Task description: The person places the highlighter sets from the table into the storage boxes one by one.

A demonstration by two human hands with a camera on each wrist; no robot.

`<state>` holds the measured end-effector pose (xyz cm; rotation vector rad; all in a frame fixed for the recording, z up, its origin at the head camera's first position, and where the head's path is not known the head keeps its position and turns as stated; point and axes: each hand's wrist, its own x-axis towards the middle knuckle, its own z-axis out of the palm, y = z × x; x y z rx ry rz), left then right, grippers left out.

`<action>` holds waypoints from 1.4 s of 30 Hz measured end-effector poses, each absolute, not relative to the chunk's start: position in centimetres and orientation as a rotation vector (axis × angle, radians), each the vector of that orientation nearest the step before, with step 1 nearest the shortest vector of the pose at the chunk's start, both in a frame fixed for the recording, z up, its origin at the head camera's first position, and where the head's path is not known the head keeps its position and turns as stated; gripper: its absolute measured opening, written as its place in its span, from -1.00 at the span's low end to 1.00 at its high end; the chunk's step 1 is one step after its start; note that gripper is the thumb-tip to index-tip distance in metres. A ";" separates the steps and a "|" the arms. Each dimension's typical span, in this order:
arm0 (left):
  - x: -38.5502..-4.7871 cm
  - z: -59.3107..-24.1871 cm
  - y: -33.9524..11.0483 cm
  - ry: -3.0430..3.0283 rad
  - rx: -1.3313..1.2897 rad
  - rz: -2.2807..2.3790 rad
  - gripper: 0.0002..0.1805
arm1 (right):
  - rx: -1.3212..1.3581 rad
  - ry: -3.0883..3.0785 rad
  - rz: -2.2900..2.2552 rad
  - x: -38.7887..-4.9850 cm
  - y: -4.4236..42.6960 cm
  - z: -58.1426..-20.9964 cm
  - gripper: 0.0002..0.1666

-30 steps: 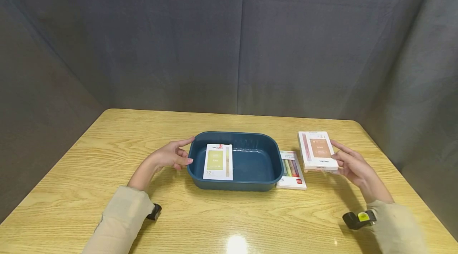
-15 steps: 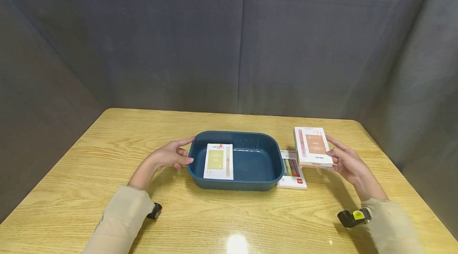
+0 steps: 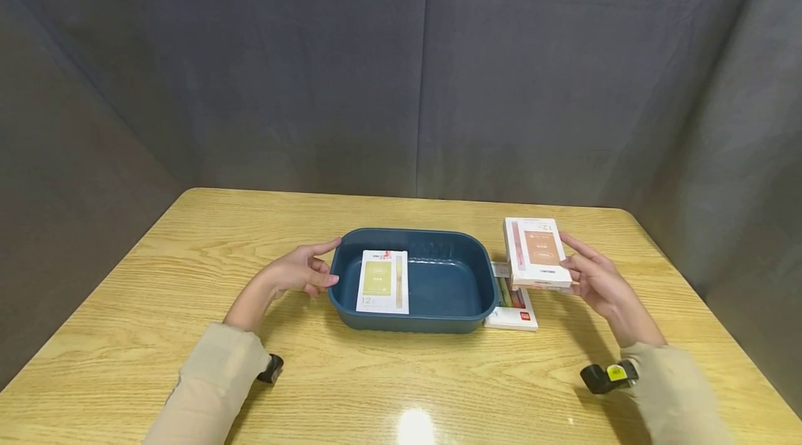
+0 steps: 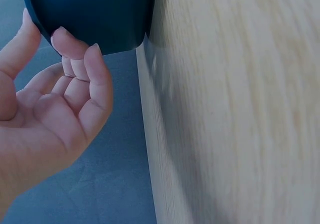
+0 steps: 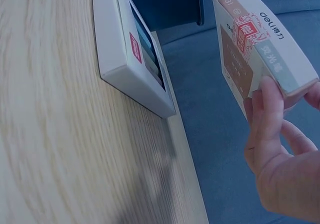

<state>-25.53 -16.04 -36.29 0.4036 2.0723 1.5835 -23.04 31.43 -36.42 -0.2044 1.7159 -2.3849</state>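
Note:
My right hand (image 3: 601, 283) pinches a white highlighter box (image 3: 535, 252) with an orange-brown panel by its right edge, raised off the table. Its end, marked "deli", shows in the right wrist view, where the fingers (image 5: 267, 119) press its lower corner. Beneath and left of it, a second white box (image 3: 515, 317) with a window showing colored pens lies flat, partly covered. My left hand (image 3: 299, 271) holds the left end of a dark blue plastic bin (image 3: 410, 324), thumb and fingertips against its rim and outer wall. Inside, at the left, rests a white highlighter box (image 3: 379, 283) with a yellow-green panel.
The bin stands mid-table on a wood-grain tabletop (image 3: 351, 389). Its right end adjoins the flat windowed box. Grey curtains (image 3: 313, 83) rise behind the table and along both sides.
My right hand has carried the orange-panelled highlighter box leftward and slightly farther back, now over part of the windowed box. The left hand and bin have stayed put.

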 end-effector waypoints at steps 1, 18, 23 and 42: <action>-25.5 -36.3 -16.0 2.073 0.407 1.583 -0.16 | -0.208 1.712 -2.385 -23.1 31.3 -36.4 -0.47; -25.7 -36.4 -16.2 2.059 0.429 1.580 -0.15 | -0.110 1.822 -2.285 -23.5 29.3 -35.9 -0.20; -25.8 -36.3 -16.2 2.078 0.415 1.569 -0.16 | -0.123 1.860 -2.257 -23.6 28.7 -35.8 -0.21; -25.8 -36.3 -16.1 2.097 0.400 1.564 -0.16 | -0.101 1.938 -2.172 -23.6 26.9 -34.9 -0.23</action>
